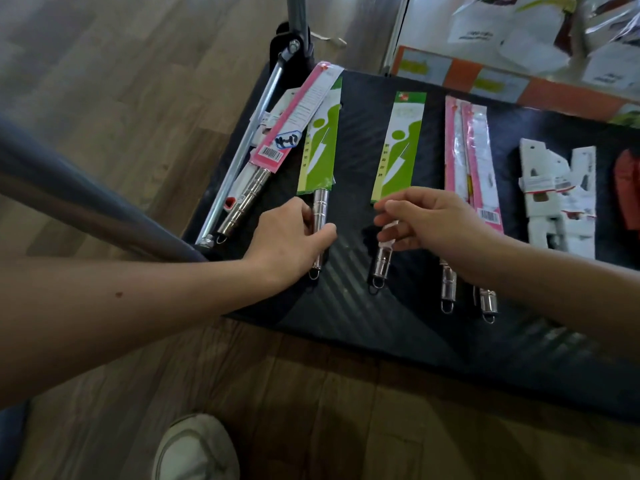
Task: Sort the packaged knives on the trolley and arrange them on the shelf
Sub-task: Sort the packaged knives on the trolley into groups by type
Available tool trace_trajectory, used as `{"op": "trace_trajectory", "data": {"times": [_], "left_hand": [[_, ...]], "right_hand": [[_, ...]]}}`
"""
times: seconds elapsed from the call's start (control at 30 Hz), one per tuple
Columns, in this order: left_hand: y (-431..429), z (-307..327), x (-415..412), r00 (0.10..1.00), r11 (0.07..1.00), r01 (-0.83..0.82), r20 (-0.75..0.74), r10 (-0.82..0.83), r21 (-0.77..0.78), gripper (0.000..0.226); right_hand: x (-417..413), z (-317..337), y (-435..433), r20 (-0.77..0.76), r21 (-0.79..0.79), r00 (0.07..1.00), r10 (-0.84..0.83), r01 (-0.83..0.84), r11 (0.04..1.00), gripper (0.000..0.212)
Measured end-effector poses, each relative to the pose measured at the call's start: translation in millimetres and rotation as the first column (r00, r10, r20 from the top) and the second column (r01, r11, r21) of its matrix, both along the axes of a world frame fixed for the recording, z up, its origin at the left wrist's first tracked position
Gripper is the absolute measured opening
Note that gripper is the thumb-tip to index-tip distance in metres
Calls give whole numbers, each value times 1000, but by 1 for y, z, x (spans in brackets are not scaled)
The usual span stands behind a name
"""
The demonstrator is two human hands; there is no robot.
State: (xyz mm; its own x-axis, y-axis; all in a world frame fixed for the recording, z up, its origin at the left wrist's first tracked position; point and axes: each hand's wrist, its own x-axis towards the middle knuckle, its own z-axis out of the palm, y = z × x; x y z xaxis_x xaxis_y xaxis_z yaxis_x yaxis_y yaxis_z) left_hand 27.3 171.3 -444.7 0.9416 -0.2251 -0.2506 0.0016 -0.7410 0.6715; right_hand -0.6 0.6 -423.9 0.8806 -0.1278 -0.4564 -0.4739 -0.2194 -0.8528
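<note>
The black trolley deck (360,306) stands on wood-pattern flooring. The shelf (502,81) lies just beyond its far edge and carries packaged stock. Packaged knives lie across the deck in rough groups by sleeve. A pink-sleeved knife (294,116) lies askew over other packs against the folded trolley handle (249,140) at the left edge. The left green knife (320,150) and the right green knife (398,150) lie parallel and apart mid-deck, and a pair of pink packs (474,161) overlap to their right. White card packs (554,195) sit further right, beside a red item (628,188) at the frame edge that cannot be identified. The left hand (291,237) grips the steel handle of the left green knife, thumb and fingers curled round it. The right hand (426,220) pinches the handle of the right green knife just below its sleeve. Assessment: sorting is the step in hand, with the matching green pair apparently being gathered, and shelving has not begun for these. The next move calls for bringing the two green packs together with their sleeves aligned and seated over the blades before any carry. Labelling: barcode stickers show on the pink packs and a red logo heads the green sleeves. The side print and a blue mark on the left pink pack are not legible.
</note>
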Motion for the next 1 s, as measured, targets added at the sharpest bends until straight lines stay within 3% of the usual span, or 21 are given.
{"op": "trace_trajectory", "data": {"times": [0.4,0.63,0.77,1.0], "left_hand": [[-44,3,-6,998,993,60,29,-57,-101,20],[-54,-4,-4,996,996,84,15,-83,-43,24],[-56,-3,-3,986,992,123,113,-125,22,36],[-47,6,-6,988,998,67,142,-65,-14,38]], "right_hand": [[-7,6,-33,19,-6,999,-34,34,999,13],[-15,6,-48,3,-5,998,-70,70,998,14],[-13,6,-48,-1,-4,999,-51,51,999,14],[-12,7,-37,-28,9,999,-30,30,999,11]]}}
